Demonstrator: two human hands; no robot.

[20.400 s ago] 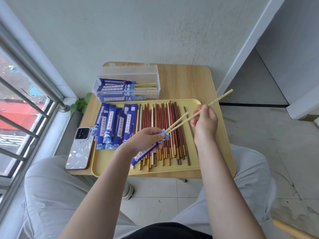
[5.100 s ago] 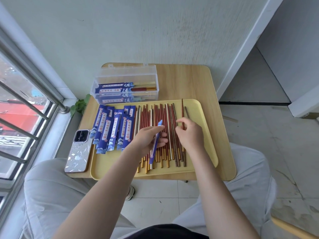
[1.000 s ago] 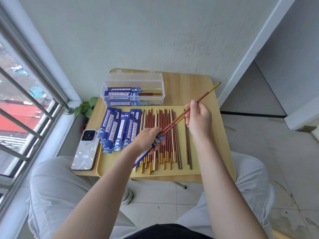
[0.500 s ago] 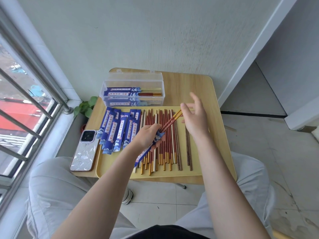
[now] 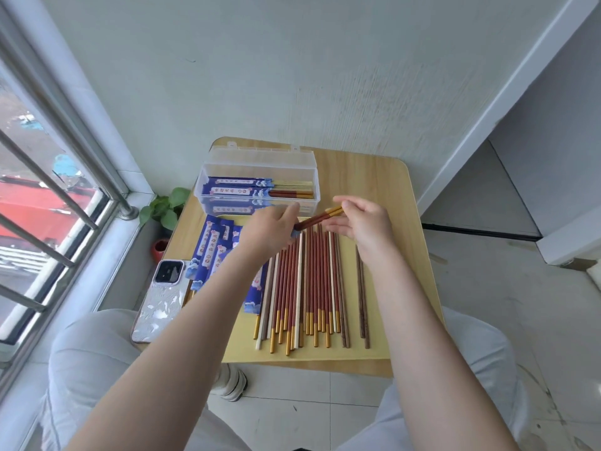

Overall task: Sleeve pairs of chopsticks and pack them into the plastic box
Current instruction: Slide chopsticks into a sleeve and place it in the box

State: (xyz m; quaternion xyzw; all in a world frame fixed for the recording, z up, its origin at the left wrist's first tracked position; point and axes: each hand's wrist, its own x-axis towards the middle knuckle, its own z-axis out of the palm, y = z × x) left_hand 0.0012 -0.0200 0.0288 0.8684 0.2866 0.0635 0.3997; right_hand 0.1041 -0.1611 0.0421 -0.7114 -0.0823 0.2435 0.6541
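A: We had the left hand [image 5: 268, 231] gripping the blue paper sleeve, now mostly hidden under it. A second ago the red gold-tipped chopstick pair [image 5: 320, 218] stuck far out; now only a stub shows.

B: Right hand [image 5: 366, 224] pinched the gold ends. Pair nearly sleeved, just short of the clear plastic box [image 5: 260, 182], so packing came next.

On the desk [image 5: 383, 177] lies a tray [image 5: 374, 349], with a plastic box [image 5: 260, 177] behind it toward the wall. Sleeved pairs [image 5: 247, 187] lie stacked in the box. On the tray, empty sleeves [image 5: 208, 252] lie at the left and loose chopsticks [image 5: 309, 288] side by side to their right. A phone [image 5: 161, 301] lies on the desk left of the tray. Above the tray's far edge, the left hand [image 5: 270, 229] and right hand [image 5: 364, 222] hold a pair of chopsticks [image 5: 320, 218] between them.
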